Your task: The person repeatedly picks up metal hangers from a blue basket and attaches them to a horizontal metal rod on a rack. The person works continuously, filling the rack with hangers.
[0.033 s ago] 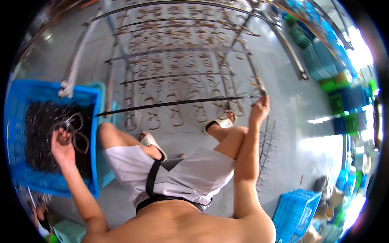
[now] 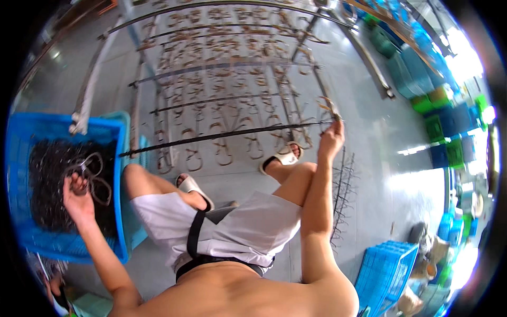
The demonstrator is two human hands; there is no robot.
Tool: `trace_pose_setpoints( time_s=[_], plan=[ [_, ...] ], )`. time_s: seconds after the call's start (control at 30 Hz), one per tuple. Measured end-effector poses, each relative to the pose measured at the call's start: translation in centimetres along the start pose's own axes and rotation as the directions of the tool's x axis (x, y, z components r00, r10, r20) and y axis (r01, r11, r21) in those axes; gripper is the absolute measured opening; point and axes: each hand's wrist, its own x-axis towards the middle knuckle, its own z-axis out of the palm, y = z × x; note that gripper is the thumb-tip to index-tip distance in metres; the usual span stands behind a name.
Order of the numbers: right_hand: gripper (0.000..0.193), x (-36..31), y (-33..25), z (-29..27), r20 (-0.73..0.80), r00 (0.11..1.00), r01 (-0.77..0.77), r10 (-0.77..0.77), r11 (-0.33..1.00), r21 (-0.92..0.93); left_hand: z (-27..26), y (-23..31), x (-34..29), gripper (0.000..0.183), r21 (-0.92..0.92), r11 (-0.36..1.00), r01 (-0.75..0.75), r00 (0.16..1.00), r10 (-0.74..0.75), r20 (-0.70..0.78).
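My left hand (image 2: pixel 78 201) is over a blue plastic crate (image 2: pixel 123 203), its fingers curled round a pair of grey joined loops (image 2: pixel 94 175) shaped like a spectacle frame. Beneath it, a tangled heap of dark shiny pieces (image 2: pixel 47 185) fills much of the crate. To the right, my right hand (image 2: pixel 331 139) pinches the end of a long black rod (image 2: pixel 222 135) on a rack; the fingertips are partly hidden. A small yellowish strip (image 2: pixel 325 103) sticks out just above that hand. Many similar loops (image 2: pixel 223 150) hang in rows from the rack's bars.
Pale uprights (image 2: pixel 88 87) flank the rack. A dark spiky rod stand (image 2: pixel 342 195) is beside my right forearm. An empty-looking blue crate (image 2: pixel 387 272) sits at lower right, with stacked blue and green crates (image 2: pixel 446 140) beyond. Part of another person (image 2: pixel 57 285) shows at lower left.
The whole view has shifted slightly, with the rack and both hands a little further left in the picture. Both hands keep their grips.
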Motion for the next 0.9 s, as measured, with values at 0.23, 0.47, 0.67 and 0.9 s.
trace_pose_setpoints(
  time_s=[0.23, 0.47, 0.67, 0.9],
  plan=[
    [0.022, 0.2, -1.1, -1.2, -0.005, 0.987, -0.157, 0.158, 0.986, 0.064, 5.3, -0.9, -1.1, 0.019, 0.04, 0.999, -0.008, 1.0, 0.008, 0.006],
    [0.018, 1.0, -0.4, -1.8, -0.086, 0.994, -0.071, 0.07, 0.997, -0.004, 9.9, -1.7, -5.4, 0.018, 0.023, 0.999, 0.039, 0.999, -0.039, -0.035],
    [0.022, -12.8, -11.3, 2.4, 0.462, 0.856, 0.226, -0.233, 0.972, 0.071, 14.4, -6.1, -9.7, 0.019, -0.197, 0.941, 0.275, 0.942, -0.222, 0.253],
    [0.043, -26.3, -14.7, 5.5, 0.946, 0.268, -0.767, -0.185, 0.553, 0.325, 18.0, -10.3, -11.3, 0.013, -0.194, 0.979, 0.065, 0.997, -0.057, 0.046]
  ],
)
